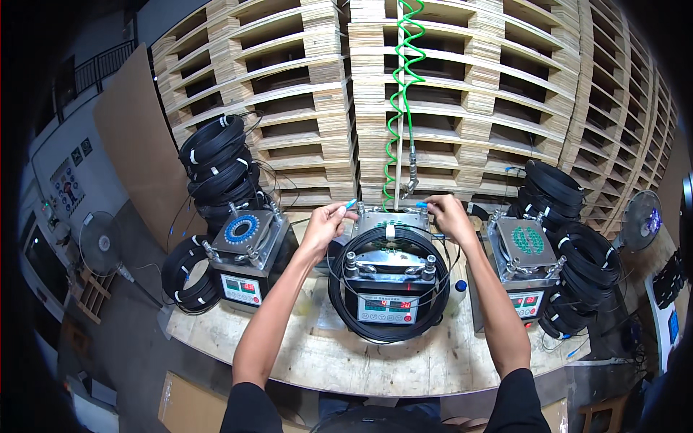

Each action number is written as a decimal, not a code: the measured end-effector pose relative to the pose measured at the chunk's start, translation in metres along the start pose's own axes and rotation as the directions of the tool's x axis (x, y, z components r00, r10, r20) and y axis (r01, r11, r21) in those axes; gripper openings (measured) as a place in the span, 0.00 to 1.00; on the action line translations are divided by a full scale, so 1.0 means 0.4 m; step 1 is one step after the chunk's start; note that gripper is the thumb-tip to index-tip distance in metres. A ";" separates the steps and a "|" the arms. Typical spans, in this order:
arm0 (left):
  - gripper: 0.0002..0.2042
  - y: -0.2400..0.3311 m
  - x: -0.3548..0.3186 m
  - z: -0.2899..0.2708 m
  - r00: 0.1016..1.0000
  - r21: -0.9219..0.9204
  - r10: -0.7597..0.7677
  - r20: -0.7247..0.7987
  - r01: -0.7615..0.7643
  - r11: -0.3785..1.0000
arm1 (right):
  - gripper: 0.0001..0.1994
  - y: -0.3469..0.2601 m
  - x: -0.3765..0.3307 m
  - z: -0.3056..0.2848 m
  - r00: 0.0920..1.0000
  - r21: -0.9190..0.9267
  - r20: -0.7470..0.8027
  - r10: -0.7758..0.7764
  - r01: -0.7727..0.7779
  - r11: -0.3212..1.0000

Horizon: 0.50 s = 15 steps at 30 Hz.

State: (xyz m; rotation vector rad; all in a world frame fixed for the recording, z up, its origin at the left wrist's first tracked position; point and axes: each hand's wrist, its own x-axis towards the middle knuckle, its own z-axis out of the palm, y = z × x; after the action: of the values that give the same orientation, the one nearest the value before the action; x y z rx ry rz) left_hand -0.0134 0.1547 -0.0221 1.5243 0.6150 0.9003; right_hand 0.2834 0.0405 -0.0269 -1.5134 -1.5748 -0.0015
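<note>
Both hands are raised over the middle machine, a metal-topped unit with a red-lit digital panel. Between thumb and fingertips, my left hand pinches a small blue-tipped cable end. Opposite it, at the machine's back right, my right hand is closed on another blue-tipped cable end. A coil of black cable loops around the machine's front, a white tie at its top. The coil partly covers the machine's upper plate, and my fingers hide part of each cable end.
Similar machines stand left and right on the wooden table, beside stacked black cable coils. A blue-capped bottle is near my right forearm. Behind rise wooden pallets and a green spiral hose.
</note>
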 end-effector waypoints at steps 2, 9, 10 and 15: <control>0.17 -0.007 -0.003 0.007 0.987 0.104 0.159 -0.018 -0.156 0.982 | 0.18 -0.079 0.025 0.008 0.945 -0.050 0.327 0.029 -0.013 0.999; 0.10 0.006 0.032 0.164 0.853 0.583 0.493 0.170 -0.490 0.648 | 0.26 -0.141 -0.011 0.092 0.981 0.064 0.185 -0.051 0.040 0.997; 0.09 0.001 0.026 0.161 0.862 0.554 0.477 0.170 -0.484 0.677 | 0.26 -0.150 -0.013 0.093 0.981 0.063 0.186 -0.056 0.045 0.997; 0.09 -0.008 0.024 0.158 0.863 0.536 0.444 0.241 -0.500 0.680 | 0.33 -0.184 -0.032 0.086 0.980 0.175 0.142 -0.138 0.112 0.978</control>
State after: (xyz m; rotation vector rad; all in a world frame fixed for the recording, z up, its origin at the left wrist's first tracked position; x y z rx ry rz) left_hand 0.0440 0.1268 -0.0232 2.3552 0.4472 1.0773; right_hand 0.2029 0.0322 -0.0126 -1.3080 -1.7454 0.1750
